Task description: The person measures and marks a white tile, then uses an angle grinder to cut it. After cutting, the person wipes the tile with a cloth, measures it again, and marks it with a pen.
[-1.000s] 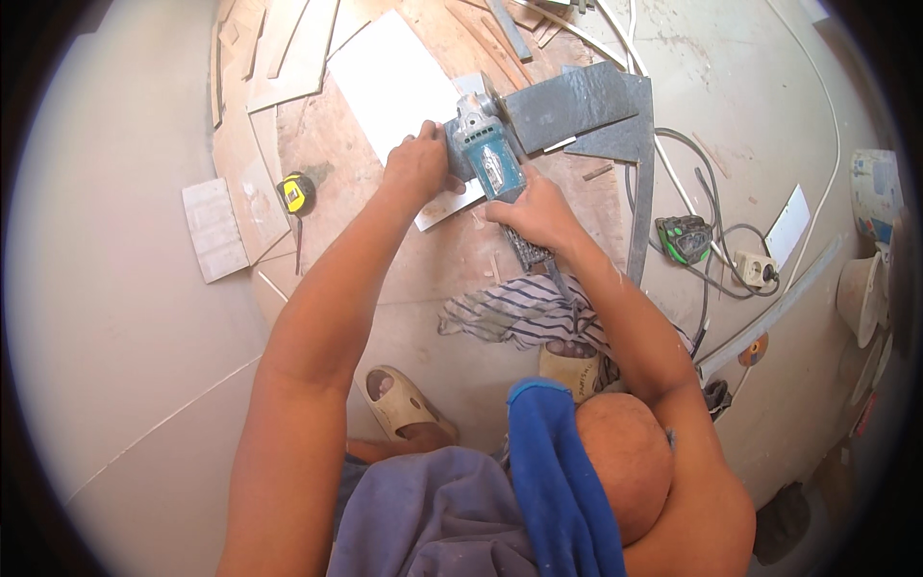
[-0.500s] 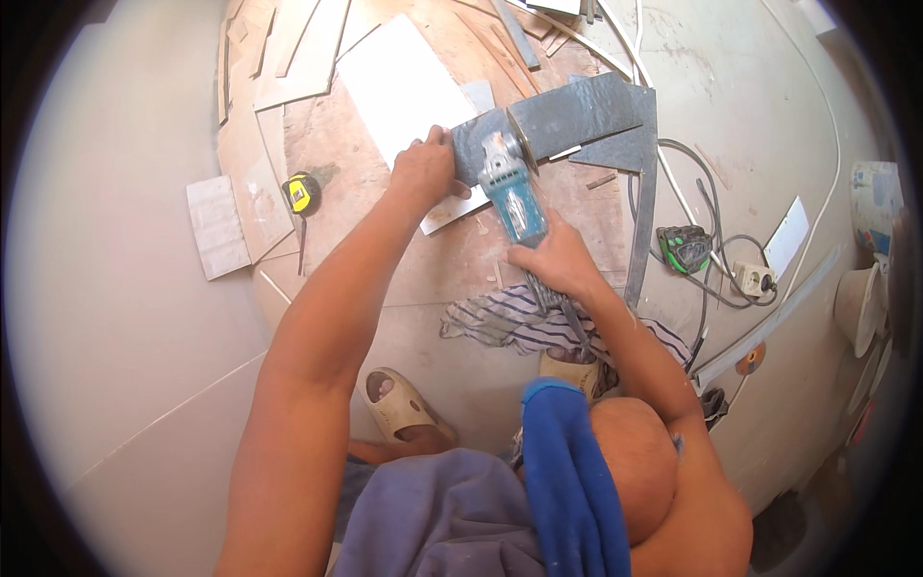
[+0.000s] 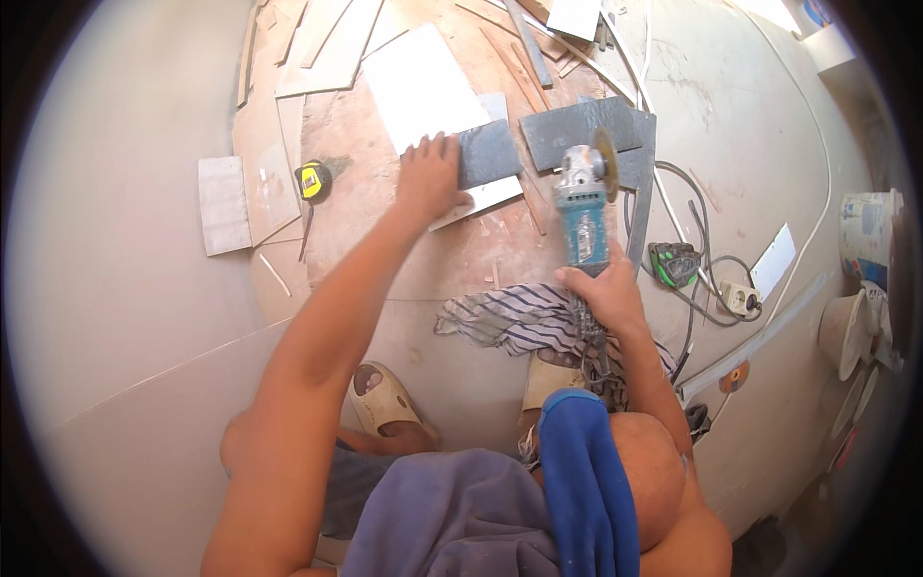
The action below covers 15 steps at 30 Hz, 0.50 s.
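- Blue and grey, the grinder [image 3: 584,226] is in our right hand [image 3: 611,293], which is wrapped firmly round its handle.
- At the far end of the grinder, its round disc [image 3: 605,163] overlaps the long dark tile [image 3: 567,135] as we see it; we cannot tell whether the two touch.
- Left of the grinder, our left hand [image 3: 433,183] lies with fingers spread, clasping nothing, at the left end of the short dark tile [image 3: 488,154].
- Up and left of the grinder, we see a gap between the short dark tile and the long one.
- Farther up and left of the grinder is a white board [image 3: 418,82], partly under the short dark tile.
- Well left of the grinder lies a yellow and black tape measure [image 3: 312,181].
- Below the grinder's body, nearer us, a striped cloth [image 3: 510,315] lies crumpled.
- Right of the grinder we have a socket box [image 3: 738,298].
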{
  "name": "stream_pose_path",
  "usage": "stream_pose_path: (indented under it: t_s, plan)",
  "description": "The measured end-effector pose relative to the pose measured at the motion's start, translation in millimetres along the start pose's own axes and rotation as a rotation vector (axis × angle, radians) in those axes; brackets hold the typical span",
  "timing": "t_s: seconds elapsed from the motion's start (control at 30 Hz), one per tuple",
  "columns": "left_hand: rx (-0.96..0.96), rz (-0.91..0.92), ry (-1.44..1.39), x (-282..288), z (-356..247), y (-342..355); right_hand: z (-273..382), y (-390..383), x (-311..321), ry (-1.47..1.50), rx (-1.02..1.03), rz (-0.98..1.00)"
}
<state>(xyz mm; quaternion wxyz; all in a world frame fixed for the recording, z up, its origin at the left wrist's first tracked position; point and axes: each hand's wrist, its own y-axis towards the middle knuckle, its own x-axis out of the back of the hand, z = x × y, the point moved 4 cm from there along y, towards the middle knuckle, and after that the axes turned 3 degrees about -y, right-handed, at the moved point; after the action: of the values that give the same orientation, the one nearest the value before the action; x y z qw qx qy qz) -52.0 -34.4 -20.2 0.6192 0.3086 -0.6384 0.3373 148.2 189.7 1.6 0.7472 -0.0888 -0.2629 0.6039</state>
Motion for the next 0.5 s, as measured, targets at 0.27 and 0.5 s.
stream_pose_path:
  t_s: [0.27, 0.5]
  plan:
    - [-0.316, 0.275, -0.996, 19.3, -170.6, -116.1, 11.3, 11.2, 23.0, 0.023, 0.009, -0.138]
    - [-0.243, 0.031, -0.86, 7.4, -194.7, -125.9, 11.2, 12.1, 20.8, 0.085, 0.082, -0.133]
